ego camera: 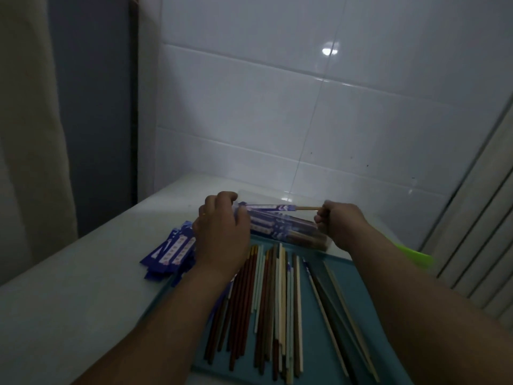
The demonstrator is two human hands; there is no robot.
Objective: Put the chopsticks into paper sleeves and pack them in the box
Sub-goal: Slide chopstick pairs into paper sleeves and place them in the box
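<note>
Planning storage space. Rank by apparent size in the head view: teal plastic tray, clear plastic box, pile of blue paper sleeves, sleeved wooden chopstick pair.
1. teal plastic tray
2-3. clear plastic box and pile of blue paper sleeves: alike, both partly hidden; unranked
4. sleeved wooden chopstick pair
</note>
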